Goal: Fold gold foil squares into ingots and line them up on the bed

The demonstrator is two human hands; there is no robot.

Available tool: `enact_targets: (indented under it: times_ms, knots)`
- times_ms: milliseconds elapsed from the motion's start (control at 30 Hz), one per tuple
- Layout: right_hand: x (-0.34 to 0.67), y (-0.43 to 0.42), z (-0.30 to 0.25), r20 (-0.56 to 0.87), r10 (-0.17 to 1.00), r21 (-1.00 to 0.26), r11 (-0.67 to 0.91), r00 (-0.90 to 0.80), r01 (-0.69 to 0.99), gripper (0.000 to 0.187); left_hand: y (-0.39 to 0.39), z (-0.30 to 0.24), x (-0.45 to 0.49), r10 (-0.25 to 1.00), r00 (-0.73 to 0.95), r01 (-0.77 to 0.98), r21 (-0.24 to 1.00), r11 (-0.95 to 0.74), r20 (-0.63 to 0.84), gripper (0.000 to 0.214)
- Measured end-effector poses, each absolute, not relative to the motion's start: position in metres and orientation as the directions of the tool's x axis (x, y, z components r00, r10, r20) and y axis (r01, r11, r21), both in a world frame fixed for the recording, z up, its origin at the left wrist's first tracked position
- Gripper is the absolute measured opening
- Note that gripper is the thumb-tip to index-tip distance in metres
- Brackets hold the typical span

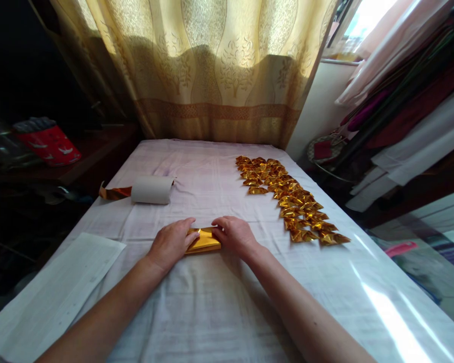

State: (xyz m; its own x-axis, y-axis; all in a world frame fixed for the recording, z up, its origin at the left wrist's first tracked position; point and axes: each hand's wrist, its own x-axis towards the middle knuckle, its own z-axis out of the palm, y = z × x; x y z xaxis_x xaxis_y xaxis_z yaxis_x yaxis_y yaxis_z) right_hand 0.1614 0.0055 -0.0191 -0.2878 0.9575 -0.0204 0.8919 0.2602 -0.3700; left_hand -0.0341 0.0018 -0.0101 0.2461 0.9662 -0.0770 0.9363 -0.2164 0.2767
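Observation:
A folded sheet of gold foil paper (206, 241) lies flat on the cloth-covered table between my hands. My left hand (171, 241) grips its left end, with the thumb on top of the fold. At the opposite end, my right hand (234, 234) pinches the paper's upper right corner between thumb and fingers. Off to the right, several folded gold foil pieces (291, 194) with pointed ends stand in rows. The undersides of my fingers and the paper's far edge are partly hidden.
A pale roll (151, 190) with gold-brown foil sticking out lies at the left. White printed sheets (60, 292) rest at the near left edge. A red patterned container (51, 143) stands on a dark side surface. Curtains (227, 75) hang behind, clothes (419, 116) at the right.

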Motion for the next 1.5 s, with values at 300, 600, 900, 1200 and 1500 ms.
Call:
enact_targets:
  times_ms: [300,600,900,1200,1500]
  knots:
    - [0.156,0.017,-0.026,-0.044,0.970,-0.355,0.207,-0.238,0.912,0.021,0.014,-0.020,-0.041,0.963,0.268,0.929,0.276,-0.247,-0.041,0.012]
    - [0.158,0.017,-0.026,-0.044,0.960,-0.387,0.240,-0.278,0.891,0.013,0.014,-0.026,-0.045,0.941,0.327,0.894,0.296,-0.337,0.086,0.010]
    - [0.164,0.018,-0.023,-0.025,0.949,-0.496,0.262,-0.315,0.828,0.016,0.013,-0.041,-0.047,0.858,0.427,0.820,0.276,-0.501,0.286,0.012]
    - [0.177,0.025,-0.023,-0.074,0.953,-0.701,0.161,-0.295,0.695,0.010,0.015,-0.046,-0.048,0.931,0.235,0.723,0.589,-0.360,0.280,0.027]
    - [0.182,0.027,-0.031,-0.105,0.950,-0.790,0.099,-0.293,0.605,0.013,0.022,-0.046,-0.053,0.986,0.127,0.607,0.778,-0.162,0.107,0.034]
